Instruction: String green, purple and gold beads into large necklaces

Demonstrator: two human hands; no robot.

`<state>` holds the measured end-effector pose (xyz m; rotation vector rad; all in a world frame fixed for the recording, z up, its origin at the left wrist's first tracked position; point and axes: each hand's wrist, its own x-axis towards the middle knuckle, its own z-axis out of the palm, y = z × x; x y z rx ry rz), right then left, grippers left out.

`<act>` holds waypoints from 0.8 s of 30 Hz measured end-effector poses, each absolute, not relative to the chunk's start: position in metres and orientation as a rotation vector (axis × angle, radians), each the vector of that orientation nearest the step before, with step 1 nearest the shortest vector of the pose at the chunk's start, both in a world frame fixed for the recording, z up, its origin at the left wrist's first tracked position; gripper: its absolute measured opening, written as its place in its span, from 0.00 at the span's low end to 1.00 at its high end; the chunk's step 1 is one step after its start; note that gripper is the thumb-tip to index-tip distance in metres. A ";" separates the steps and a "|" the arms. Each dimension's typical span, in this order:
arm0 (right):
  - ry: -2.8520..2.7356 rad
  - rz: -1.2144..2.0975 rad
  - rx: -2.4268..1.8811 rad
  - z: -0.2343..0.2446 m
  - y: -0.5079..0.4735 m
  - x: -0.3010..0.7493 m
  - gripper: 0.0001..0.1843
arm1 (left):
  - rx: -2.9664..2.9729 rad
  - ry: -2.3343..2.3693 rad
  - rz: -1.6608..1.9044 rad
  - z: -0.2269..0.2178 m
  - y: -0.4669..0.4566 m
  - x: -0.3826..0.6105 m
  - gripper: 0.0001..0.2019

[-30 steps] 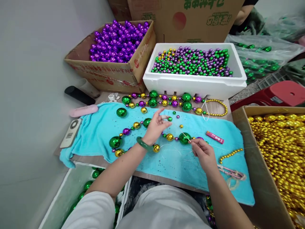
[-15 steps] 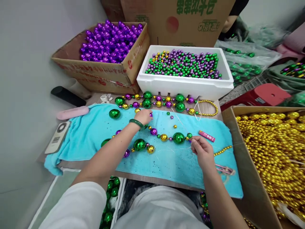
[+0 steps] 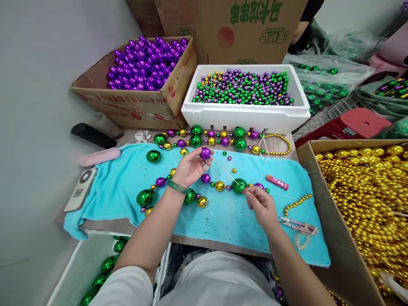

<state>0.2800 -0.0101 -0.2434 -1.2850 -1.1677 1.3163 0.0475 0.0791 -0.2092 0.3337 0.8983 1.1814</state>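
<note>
My left hand (image 3: 189, 170), with a green bangle (image 3: 177, 187) at its wrist, holds a shiny purple bead (image 3: 205, 153) between thumb and fingers above the towel. My right hand (image 3: 263, 208) is closed in a pinch near a big green bead (image 3: 239, 185). A thin white thread (image 3: 225, 170) runs slantwise between the purple bead and the right fingertips; its end at the fingers is too small to make out. Beneath both hands lies a strand of green, gold and purple beads, including a gold bead (image 3: 219, 185). Loose small beads, one gold (image 3: 234, 170), lie beyond it.
The turquoise towel (image 3: 114, 187) covers the table. A finished-looking bead necklace (image 3: 280, 136) lies behind. Pink snips (image 3: 299, 225), a red packet (image 3: 277, 182) and gold beads (image 3: 298, 204) lie right. Around stand a foam box (image 3: 245, 114), a purple-bead carton (image 3: 127, 106) and a gold-bead carton (image 3: 338, 212).
My left hand has turned palm up, with the purple bead now plainly between its fingers. My right hand has moved left along the strand, and the white thread is stretched between the hands.
</note>
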 end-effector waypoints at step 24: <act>-1.248 1.265 -1.303 -0.249 -0.016 0.281 0.12 | 0.442 0.900 1.384 -0.206 0.065 0.061 0.12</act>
